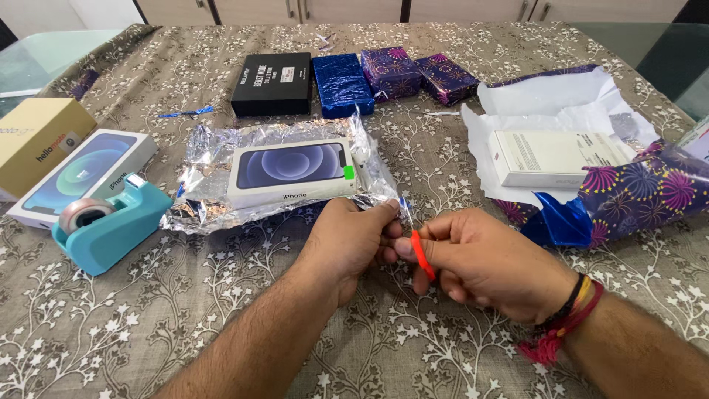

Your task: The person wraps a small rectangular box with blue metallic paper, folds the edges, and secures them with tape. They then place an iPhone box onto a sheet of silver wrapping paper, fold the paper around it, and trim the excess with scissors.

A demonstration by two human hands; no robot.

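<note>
your left hand (353,238) and right hand (484,260) meet just in front of the phone box (289,171), which lies flat on an open sheet of silver foil wrap (203,166) on the counter (221,310). the box sits near the middle of the sheet, probably so that foil is left free on every side of it.

your left hand is pinched shut on the near right corner of the foil, thumb against fingertips, lifting that edge slightly off the cloth. your right hand is curled closed beside it, fingertips touching the left hand's. a small red band (422,255) lies across its index finger; whether it is worn or merely gripped cannot be told from this view.

the teal tape dispenser (111,222) stands at the left of the foil, apparently kept within reach of the left arm. behind it lie a second phone box (81,176) and a tan carton (37,137), both bare.

at the far edge, a black box (272,83) lies beside three parcels (395,77) already covered in blue and purple paper, set in a row well apart from the foil, out of the working area.

at the right, a white box (554,157) rests on an opened sheet of firework-patterned paper (635,188), white side up, with its near flap partly folded over.
</note>
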